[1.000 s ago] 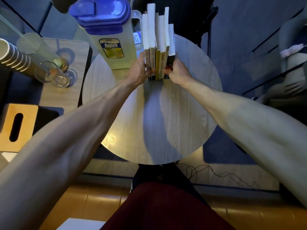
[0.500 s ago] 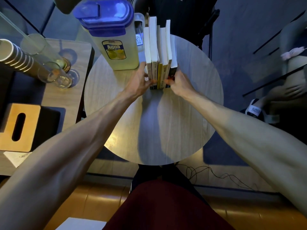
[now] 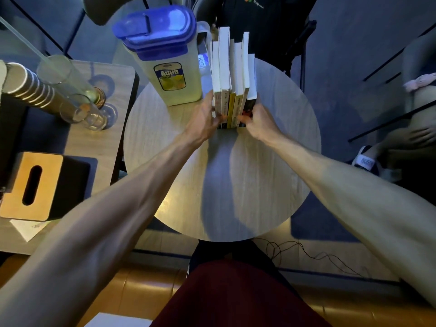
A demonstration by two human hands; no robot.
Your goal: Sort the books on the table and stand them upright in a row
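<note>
Books between left hand, right hand

Dim bluish light, forearm shadows across the round table, wide-angle stretching at the edges.

Books: white page edges; spines cream, yellow and black with red. Round table: pale grey wood grain. Pitcher: translucent pale yellow, blue lid, blue-and-yellow "Aqua" label. Tissue box: orange-tan top, black sides. Side table: light wood grain.
</note>
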